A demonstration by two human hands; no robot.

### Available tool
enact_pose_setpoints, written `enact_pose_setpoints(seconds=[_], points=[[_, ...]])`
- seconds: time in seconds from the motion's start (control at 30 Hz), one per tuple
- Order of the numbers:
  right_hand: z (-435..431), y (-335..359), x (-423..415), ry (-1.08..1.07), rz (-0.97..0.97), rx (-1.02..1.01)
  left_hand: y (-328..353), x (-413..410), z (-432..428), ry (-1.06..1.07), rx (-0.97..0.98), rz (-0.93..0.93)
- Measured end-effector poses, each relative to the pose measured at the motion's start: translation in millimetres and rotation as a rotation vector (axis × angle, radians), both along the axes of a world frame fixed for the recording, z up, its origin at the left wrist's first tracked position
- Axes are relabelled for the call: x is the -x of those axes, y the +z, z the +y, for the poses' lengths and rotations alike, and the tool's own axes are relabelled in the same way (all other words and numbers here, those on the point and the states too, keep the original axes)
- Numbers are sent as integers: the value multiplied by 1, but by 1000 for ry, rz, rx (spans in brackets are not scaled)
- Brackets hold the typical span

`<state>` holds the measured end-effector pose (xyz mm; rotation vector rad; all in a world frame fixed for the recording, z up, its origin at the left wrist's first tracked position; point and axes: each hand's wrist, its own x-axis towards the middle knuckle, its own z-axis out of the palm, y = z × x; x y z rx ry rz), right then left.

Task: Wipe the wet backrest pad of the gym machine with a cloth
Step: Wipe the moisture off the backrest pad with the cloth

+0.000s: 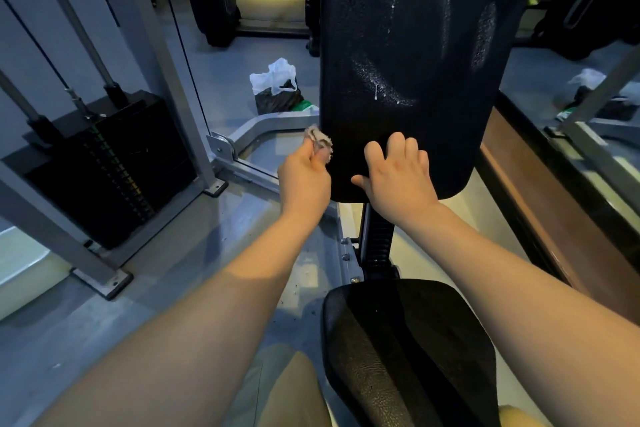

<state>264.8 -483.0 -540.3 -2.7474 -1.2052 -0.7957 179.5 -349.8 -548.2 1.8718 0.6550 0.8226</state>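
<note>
The black backrest pad point(419, 55) stands upright ahead of me, with streaks and patches of water droplets on its upper and middle surface and a drip near its centre. My left hand point(303, 177) grips a small bunched grey cloth point(320, 142) at the pad's lower left edge. My right hand point(398, 173) lies flat with spread fingers on the lower part of the pad.
A black seat pad point(408, 350) sits below on a toothed post point(379, 239). A weight stack point(110, 166) in a grey frame stands to the left. A white plastic bag point(277, 87) lies on the floor behind. A brown ledge point(540, 191) with a mirror runs on the right.
</note>
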Motion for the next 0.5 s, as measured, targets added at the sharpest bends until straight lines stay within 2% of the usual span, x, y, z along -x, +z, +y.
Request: enact_pose_setpoints(seconds=[0.2, 0.3, 0.37, 0.5], points=[[-1, -3, -2, -2, 4, -20, 69, -28, 10, 73, -111, -97], [-2, -5, -3, 1, -2, -33, 47, -10, 7, 49, -300, -8], [-3, -6, -3, 2, -8, -47, 22, 5, 7, -5, -342, 35], [-5, -4, -3, 20, 36, -59, 19, 20, 1, 23, -428, -130]])
